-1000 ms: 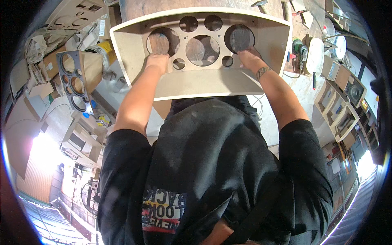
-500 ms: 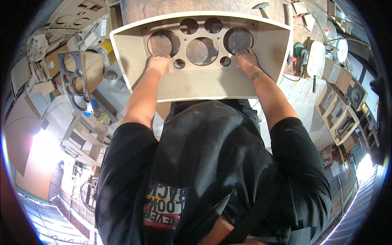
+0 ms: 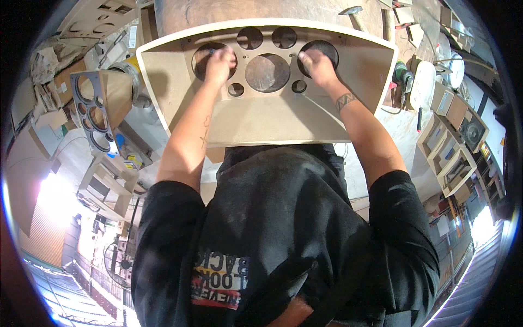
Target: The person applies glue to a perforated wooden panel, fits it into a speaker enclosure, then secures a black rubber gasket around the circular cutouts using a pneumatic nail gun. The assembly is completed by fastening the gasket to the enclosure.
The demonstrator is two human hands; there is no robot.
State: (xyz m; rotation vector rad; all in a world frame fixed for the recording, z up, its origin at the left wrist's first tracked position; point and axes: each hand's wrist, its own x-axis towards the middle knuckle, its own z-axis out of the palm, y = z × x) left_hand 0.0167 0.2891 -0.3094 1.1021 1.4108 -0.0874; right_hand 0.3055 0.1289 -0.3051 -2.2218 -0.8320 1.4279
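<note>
Lengthwise left to right at the brown surface (image 3: 267, 12), the wooden box (image 3: 278, 121) is reached into equally by left hand (image 3: 219, 65) and right hand (image 3: 318, 65), over its big outer holes (image 3: 328, 53); whether anything is gripped by blurred fingers (image 3: 226, 54) cannot be told.

We are in a woodworking workshop, judging by the hammer (image 3: 351, 10), the green power tool (image 3: 402, 75), the pale open cabinet (image 3: 272, 122) and the box with round cut-outs (image 3: 116, 95).

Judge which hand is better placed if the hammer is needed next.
Likely the right hand: the hammer lies beyond the speaker cabinet toward its right end, nearer that hand; the left hand is farther away.
</note>
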